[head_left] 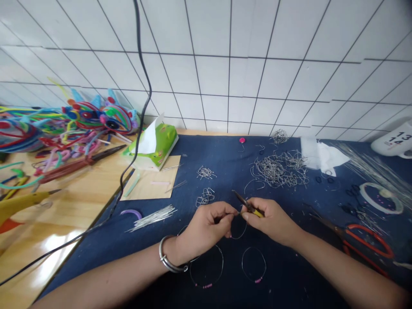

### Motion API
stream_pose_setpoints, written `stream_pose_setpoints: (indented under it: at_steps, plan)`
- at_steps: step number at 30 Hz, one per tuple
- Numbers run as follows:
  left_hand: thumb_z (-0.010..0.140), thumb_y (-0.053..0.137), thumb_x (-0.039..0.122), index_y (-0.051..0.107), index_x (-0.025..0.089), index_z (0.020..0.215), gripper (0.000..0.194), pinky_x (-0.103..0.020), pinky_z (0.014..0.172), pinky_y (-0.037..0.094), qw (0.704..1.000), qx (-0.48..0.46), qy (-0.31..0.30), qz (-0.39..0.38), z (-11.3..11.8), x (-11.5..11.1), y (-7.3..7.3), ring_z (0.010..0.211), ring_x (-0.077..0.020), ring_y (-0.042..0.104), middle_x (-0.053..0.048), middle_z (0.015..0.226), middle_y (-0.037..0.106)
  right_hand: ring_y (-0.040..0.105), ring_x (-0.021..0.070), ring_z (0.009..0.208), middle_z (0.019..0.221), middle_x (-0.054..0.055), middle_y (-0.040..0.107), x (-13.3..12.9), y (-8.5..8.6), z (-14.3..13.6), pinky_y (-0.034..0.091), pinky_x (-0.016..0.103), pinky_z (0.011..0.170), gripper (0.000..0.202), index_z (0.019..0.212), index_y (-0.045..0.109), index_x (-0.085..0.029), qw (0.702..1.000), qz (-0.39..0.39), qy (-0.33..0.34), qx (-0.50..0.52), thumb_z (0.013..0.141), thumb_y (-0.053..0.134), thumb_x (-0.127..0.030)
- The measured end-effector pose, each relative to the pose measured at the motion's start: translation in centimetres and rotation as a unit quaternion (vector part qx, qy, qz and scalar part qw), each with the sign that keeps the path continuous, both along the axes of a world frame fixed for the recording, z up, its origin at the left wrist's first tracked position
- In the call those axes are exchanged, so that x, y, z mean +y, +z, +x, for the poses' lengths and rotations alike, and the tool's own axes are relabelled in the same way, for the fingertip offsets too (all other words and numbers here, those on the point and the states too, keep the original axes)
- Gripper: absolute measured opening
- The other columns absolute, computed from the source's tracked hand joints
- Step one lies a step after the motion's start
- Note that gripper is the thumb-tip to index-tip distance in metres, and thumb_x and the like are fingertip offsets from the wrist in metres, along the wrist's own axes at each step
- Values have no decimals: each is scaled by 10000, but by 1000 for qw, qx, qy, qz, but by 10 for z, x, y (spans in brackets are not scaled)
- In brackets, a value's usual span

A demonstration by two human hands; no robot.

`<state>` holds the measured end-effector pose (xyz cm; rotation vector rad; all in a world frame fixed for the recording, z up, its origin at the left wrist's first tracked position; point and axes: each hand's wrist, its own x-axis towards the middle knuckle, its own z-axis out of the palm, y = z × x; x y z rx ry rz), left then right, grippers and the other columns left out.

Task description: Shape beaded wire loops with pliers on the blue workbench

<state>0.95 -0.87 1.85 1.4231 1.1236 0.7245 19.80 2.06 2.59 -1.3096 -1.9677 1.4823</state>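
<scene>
My left hand (209, 225), a bangle on its wrist, pinches a thin wire hoop (242, 234) between thumb and fingertips. My right hand (272, 219) is closed around small pliers with yellow handles (257, 212); their dark jaws point up and left. Thumb and fingertips of the right hand meet the hoop's top close to the left fingertips, and I cannot tell whether they also grip the wire. Below the hands lie a wire hoop with pink beads (258, 281) and a larger beaded hoop (207, 286), partly behind my left hand.
Tangled wire pieces (273, 171) lie beyond my right hand, with smaller wire piles (206, 172) to the left. Straight wires (154, 218) lie beside a tissue pack (165, 143). Red-handled scissors (370, 240) and a white ring (363, 189) are at right. A black cable (140, 124) hangs at left.
</scene>
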Motion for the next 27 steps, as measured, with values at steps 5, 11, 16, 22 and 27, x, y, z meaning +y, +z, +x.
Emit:
stream_pose_setpoints:
  at_steps: [5, 11, 16, 22, 27]
  plan:
    - [833, 450, 238, 563, 144, 917, 169, -221, 534, 432, 998, -9, 61, 23, -6, 3, -2, 508, -91, 536, 19, 561, 555, 461, 113, 659, 711, -11, 509, 3, -6, 5, 358, 245, 630, 149, 778, 548, -182, 988, 138, -52, -47, 822, 469, -300]
    - [811, 457, 221, 552, 150, 916, 158, -208, 490, 409, 995, 25, 82, 42, -8, 5, -3, 470, -89, 526, 33, 524, 543, 449, 114, 644, 699, -16, 494, 5, -4, 6, 354, 239, 603, 223, 815, 540, -188, 993, 86, -78, -20, 834, 461, -397]
    - [809, 482, 229, 576, 141, 856, 137, -219, 523, 396, 997, 26, 52, 45, -5, 2, 1, 495, -92, 522, 16, 547, 570, 426, 96, 598, 656, -26, 478, -6, 1, 0, 346, 229, 578, 208, 796, 552, -174, 998, -32, -16, 43, 792, 537, -382]
    - [807, 551, 282, 566, 134, 807, 148, -225, 620, 371, 961, -229, 6, -152, -4, 7, 3, 700, -117, 564, -51, 765, 639, 482, 104, 594, 645, -20, 513, -5, -3, 0, 384, 246, 593, 191, 790, 532, -173, 972, -141, -85, 169, 783, 557, -362]
    - [796, 572, 282, 597, 118, 822, 168, -222, 593, 345, 899, -335, -69, -272, -9, 9, 3, 666, -116, 554, -47, 698, 594, 504, 97, 595, 689, -13, 542, -6, -6, 0, 370, 235, 573, 171, 792, 538, -167, 954, -195, -75, 213, 776, 573, -334]
